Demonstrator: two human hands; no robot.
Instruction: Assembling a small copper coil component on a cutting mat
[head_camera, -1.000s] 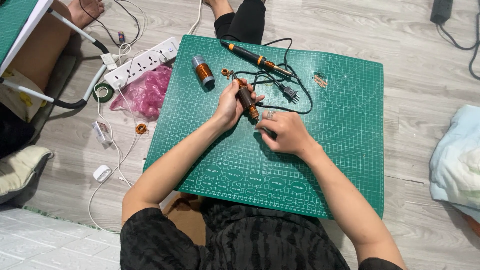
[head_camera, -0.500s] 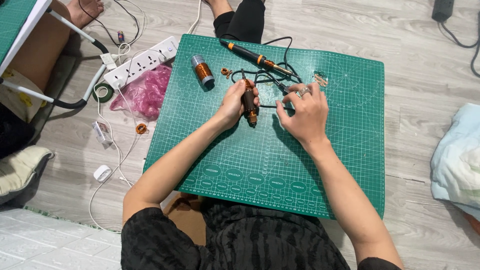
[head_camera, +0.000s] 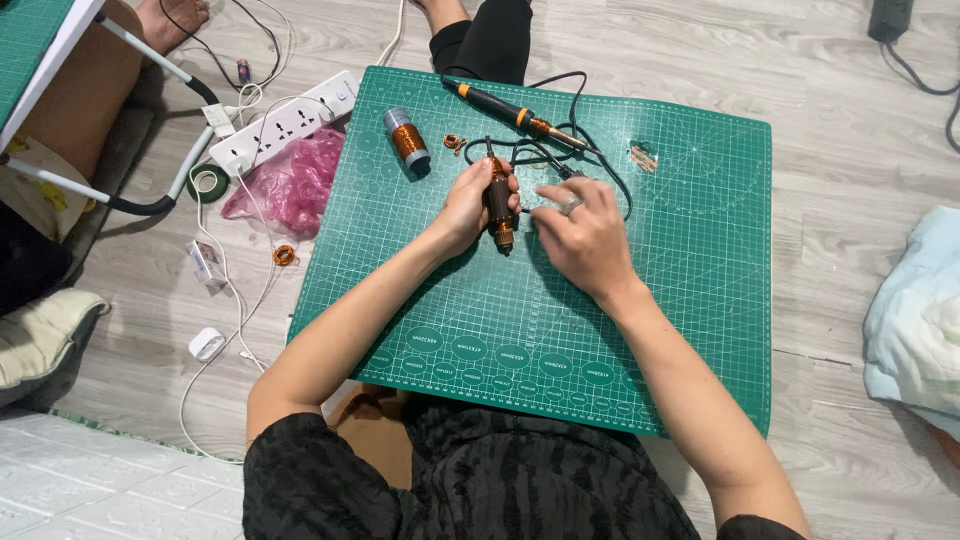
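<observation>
Here your left hand (head_camera: 468, 205) gripped the brown tool (head_camera: 497, 203) while your right hand (head_camera: 580, 232) pinched its tip, apparently adjusting it; steadiness seemed needed next.

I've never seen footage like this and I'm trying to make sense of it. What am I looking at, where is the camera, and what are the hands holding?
There is no machine here: a person sits on a wooden floor, and the camera is worn on their head, looking down at their own two arms. In front of them lies a green cutting mat printed with a grid. The left hand has its grip around a small brown pen-shaped tool with a black cord. The right hand, with a ring on one finger, pinches something tiny beside the tool's tip; what it is cannot be made out. On the mat also lie a spool of copper wire and an orange-and-black soldering iron. Off the mat, to the left, are a white power strip and a pink plastic bag.
</observation>
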